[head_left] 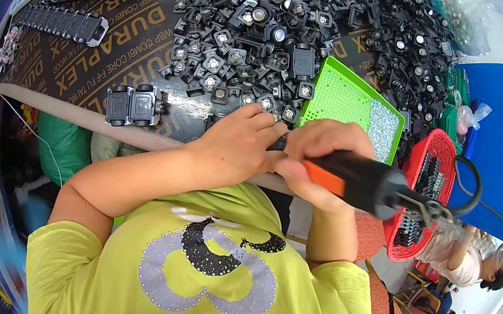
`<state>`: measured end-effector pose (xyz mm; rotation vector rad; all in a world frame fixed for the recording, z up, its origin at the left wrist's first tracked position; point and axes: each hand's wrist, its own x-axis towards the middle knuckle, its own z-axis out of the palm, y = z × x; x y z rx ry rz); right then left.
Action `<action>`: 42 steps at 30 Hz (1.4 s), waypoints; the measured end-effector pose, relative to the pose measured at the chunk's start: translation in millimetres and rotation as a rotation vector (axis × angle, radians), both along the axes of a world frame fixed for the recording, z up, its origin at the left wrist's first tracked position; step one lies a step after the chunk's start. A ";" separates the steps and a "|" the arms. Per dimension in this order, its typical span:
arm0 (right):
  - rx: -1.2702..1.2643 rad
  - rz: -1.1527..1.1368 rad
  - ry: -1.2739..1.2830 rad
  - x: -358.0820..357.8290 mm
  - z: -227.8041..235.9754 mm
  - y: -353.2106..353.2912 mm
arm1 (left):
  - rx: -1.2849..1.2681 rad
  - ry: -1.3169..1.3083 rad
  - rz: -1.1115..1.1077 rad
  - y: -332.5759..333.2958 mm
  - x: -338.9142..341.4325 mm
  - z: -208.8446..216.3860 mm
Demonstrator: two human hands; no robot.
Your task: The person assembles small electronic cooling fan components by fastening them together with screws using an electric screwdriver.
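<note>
My right hand (331, 144) is wrapped round a black and orange electric screwdriver (353, 181), whose back end points right toward a hanging cord. Its tip is hidden by my hands. Close beside it, at the table's near edge, my left hand (243, 137) is closed on a small black plastic part (279, 143), mostly covered by the fingers. Just beyond both hands spreads a heap of black plastic parts (253, 45) with shiny round metal pieces in many of them. A bright green perforated tray (340, 95) touches the heap, with small silver screws (382, 128) gathered at its right end.
Two black and silver toy-car-like assemblies (133, 105) stand left of my left hand. Rows of similar pieces (65, 22) lie farther left on the dark printed board (127, 25). At right are a red basket (439, 141) holding black parts and a looped cable (473, 189). Other people sit beyond.
</note>
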<state>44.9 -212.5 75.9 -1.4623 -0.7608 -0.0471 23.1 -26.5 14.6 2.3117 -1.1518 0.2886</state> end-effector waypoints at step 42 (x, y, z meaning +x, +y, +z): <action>0.394 -0.157 0.204 -23.1 10.2 -34.0 | 0.036 0.162 0.034 -3.6 -0.6 8.8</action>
